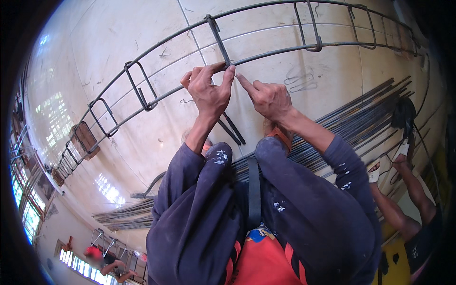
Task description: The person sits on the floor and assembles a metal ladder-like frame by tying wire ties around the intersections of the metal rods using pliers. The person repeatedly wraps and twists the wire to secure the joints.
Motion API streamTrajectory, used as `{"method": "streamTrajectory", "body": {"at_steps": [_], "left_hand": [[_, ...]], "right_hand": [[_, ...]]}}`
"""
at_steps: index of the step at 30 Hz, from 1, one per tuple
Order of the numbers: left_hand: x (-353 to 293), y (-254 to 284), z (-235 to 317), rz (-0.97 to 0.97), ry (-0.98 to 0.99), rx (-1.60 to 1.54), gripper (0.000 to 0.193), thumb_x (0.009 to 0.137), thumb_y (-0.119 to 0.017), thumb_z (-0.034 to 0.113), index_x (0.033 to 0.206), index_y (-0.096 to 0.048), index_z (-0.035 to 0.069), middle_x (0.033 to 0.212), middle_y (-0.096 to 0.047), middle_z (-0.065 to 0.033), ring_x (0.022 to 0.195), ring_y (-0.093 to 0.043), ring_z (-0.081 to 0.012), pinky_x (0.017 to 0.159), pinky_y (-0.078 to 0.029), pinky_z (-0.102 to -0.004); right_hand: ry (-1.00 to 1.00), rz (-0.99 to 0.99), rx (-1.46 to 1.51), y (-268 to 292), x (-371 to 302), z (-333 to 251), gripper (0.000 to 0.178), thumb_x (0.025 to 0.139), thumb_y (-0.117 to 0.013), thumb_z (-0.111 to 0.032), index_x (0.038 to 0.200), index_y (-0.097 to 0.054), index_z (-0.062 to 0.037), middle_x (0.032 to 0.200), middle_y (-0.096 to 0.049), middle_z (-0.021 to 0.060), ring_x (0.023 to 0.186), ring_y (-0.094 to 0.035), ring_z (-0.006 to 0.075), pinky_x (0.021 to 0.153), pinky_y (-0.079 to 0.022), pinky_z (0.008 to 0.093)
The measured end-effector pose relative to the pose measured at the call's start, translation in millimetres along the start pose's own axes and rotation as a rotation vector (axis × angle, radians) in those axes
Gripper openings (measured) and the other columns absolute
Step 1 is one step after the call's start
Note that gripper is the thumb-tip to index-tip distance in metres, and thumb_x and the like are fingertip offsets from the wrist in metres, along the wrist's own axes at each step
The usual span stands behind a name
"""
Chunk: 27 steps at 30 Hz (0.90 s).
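A long frame of steel rebar (280, 51), with square stirrups (218, 40) along it, spans the upper part of the head view. My left hand (209, 90) is closed at a joint where a stirrup meets the nearer bar, thumb and forefinger at the corner. My right hand (270, 99) comes in from the right, its forefinger stretched toward that joint and the other fingers curled. Whatever lies in the right hand is hidden. Below my left wrist, two dark handles of what look like pincers (232, 129) lie on the floor; their head is hidden.
Many loose steel bars (351, 123) lie to my right, and a bundle of thin rods (128, 213) at lower left. A brick (86, 140) sits under the frame's left end. Another person's legs (399, 204) are at right; a second person (107, 261) is at lower left.
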<state>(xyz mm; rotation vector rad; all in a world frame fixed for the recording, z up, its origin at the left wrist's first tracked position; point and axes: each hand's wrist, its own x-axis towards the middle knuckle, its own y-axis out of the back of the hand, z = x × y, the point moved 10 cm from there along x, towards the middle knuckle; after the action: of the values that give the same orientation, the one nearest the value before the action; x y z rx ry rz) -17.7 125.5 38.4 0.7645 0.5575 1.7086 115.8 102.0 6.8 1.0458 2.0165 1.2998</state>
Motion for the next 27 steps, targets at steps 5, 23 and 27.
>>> {"method": "streamTrajectory", "body": {"at_steps": [5,23,27], "left_hand": [[-3.0,1.7,1.5,0.059,-0.043,-0.036,0.02,0.076,-0.075,0.029,0.083,-0.072,0.01,0.072,-0.068,0.0,0.072,-0.055,-0.0129,0.088,-0.027,-0.0314],[-17.5,8.8,13.6,0.151,-0.251,-0.05,0.036,0.068,-0.081,0.013,0.103,-0.071,0.012,0.096,-0.068,0.0005,0.09,-0.058,-0.0153,0.085,-0.031,-0.0305],[-20.0,8.7,19.6,0.088,-0.328,-0.001,0.042,0.067,-0.081,0.014,0.107,-0.069,0.014,0.1,-0.066,0.0024,0.092,-0.055,-0.0163,0.084,-0.031,-0.0324]], "right_hand": [[-0.216,-0.003,0.281,15.3,-7.3,-4.1,0.038,0.084,-0.053,-0.01,0.122,-0.058,-0.0083,0.071,-0.062,0.013,0.059,-0.063,0.0332,0.054,-0.052,0.0416],[-0.434,0.0,0.756,47.9,-16.6,-24.2,0.031,0.091,-0.053,-0.01,0.118,-0.058,0.0051,0.066,-0.06,0.0154,0.053,-0.051,0.0105,0.052,-0.044,0.0285],[-0.467,-0.162,0.8,46.6,-13.6,-33.2,0.033,0.092,-0.052,-0.01,0.121,-0.055,0.0061,0.062,-0.057,0.0129,0.052,-0.054,0.0133,0.053,-0.044,0.0286]]}}
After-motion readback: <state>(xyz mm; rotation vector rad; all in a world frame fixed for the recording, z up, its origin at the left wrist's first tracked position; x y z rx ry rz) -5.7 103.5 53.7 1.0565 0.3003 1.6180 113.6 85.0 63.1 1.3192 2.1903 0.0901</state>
